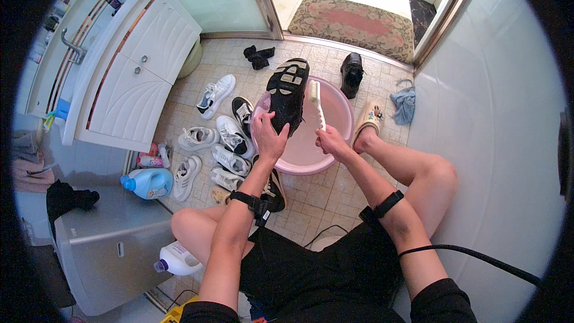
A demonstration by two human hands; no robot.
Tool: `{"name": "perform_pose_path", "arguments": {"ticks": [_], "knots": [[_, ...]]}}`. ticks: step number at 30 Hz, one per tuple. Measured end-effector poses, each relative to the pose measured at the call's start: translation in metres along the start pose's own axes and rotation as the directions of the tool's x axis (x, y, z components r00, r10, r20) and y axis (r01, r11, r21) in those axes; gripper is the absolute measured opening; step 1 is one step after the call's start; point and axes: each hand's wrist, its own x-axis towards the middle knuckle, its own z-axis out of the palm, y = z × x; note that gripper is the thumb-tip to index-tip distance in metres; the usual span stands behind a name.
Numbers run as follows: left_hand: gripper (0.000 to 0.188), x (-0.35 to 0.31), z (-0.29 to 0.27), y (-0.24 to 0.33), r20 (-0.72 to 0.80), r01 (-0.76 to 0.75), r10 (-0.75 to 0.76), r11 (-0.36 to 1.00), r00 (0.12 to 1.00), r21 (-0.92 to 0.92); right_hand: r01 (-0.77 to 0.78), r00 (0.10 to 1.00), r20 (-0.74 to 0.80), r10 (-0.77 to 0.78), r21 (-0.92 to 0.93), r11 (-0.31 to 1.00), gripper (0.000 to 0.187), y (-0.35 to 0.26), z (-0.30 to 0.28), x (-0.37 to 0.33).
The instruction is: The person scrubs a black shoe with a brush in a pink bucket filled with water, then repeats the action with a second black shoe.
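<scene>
My left hand (pixel 271 136) is closed around the heel end of a black shoe (pixel 288 88), whose black-and-pale sole faces up. The shoe hangs over the left side of a pink basin (pixel 342 97) that holds cloudy water. In my right hand (pixel 333 143) is the handle of a white scrubbing brush (pixel 317 104). Its pale bristles are at the far end, a little to the right of the shoe and apart from it. A second black shoe (pixel 352 76) stands on the tiles beyond the basin's right side.
Several sneakers (pixel 197 137) crowd the floor left of the basin. A blue jug (pixel 148 183) and a white bottle (pixel 178 258) stand farther left, near a grey appliance (pixel 113 245). A blue-grey cloth (pixel 404 105) lies by the right wall. A patterned mat (pixel 353 27) is at the doorway.
</scene>
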Motion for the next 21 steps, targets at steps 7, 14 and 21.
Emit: {"name": "perform_pose_path", "arguments": {"ticks": [7,14,21], "knots": [[0.046,-0.003,0.005,0.003,0.050,0.063,-0.060,0.996,0.997,-0.061,0.006,1.000,0.020,-0.008,0.090,0.996,0.019,0.003,0.002,0.005],[0.042,-0.010,0.033,-0.004,0.248,0.446,-0.373,0.691,0.894,-0.569,0.045,0.982,-0.187,-0.030,0.077,0.996,0.020,-0.003,0.007,0.010],[0.049,-0.008,0.025,0.003,0.405,0.556,-0.383,0.623,0.830,-0.550,0.123,0.990,-0.110,-0.089,0.356,0.926,0.026,-0.019,0.024,0.000]]}}
